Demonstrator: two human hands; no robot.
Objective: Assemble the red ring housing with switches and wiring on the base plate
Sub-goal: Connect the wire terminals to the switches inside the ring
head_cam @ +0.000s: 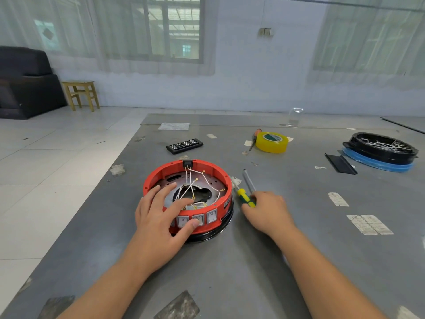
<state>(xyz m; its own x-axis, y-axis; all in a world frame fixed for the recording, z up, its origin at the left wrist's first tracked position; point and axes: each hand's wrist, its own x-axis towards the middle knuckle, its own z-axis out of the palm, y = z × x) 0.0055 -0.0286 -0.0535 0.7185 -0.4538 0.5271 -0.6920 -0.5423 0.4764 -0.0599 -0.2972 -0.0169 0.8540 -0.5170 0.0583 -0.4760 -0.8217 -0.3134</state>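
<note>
Head view, looking down on a grey table (230,272) whose left edge runs diagonally from near left to far centre, with tiled floor beyond it. Red ring housing (216,171) sits on a black base near the table's middle, well in from that left edge; bare tabletop lies in front of it and to its right. Inside the ring a metal plate (171,196) shows, with white wires (212,184) ending in small gold terminals spread loosely across it, and a black connector (187,163) is seated at the far rim. Three white rocker switches (211,216) are set in the near wall. Left hand (161,217) rests on the housing with fingers spread and nearly straight, fingertips over the rim and plate, thumb against the switch face. Right hand (268,210) lies just right of the housing, fingers curled round the yellow-green handle of a screwdriver (247,192), whose shaft points away. Farther off: a black bit case (184,146), a yellow tape roll (272,142) with a second screwdriver (254,139) beside it, and at far right a black tray (380,149) on a blue ring, holding a tangle of white wires
</note>
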